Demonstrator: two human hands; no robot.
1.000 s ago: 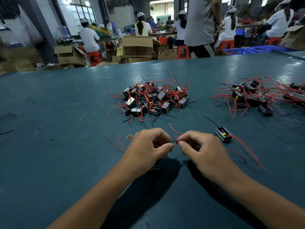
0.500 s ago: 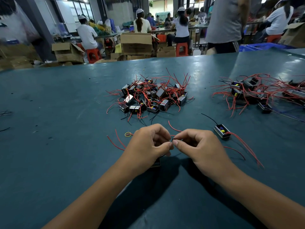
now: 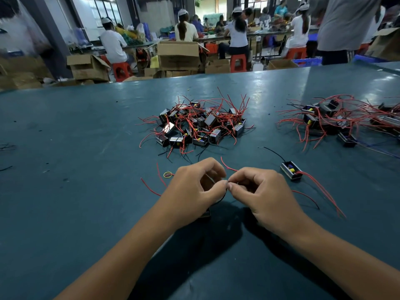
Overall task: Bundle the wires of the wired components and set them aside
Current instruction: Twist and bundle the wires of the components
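Red wire (image 3: 227, 166) pinched between curled left hand (image 3: 192, 188) and right hand (image 3: 262, 191), fingertips touching.

1. The table (image 3: 86, 213) has a smooth teal covering with a dull sheen, glossier toward the upper right.
2. The components (image 3: 201, 124) have shiny metal cases and glossy red plastic-coated wires (image 3: 320, 189).
3. The boxes (image 3: 177, 55) at top centre are matt brown cardboard.

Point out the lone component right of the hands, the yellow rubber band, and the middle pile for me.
lone component (image 3: 291, 172): head view, on its open top.
yellow rubber band (image 3: 167, 174): head view, on the loop.
middle pile (image 3: 200, 125): head view, on the heap's centre.
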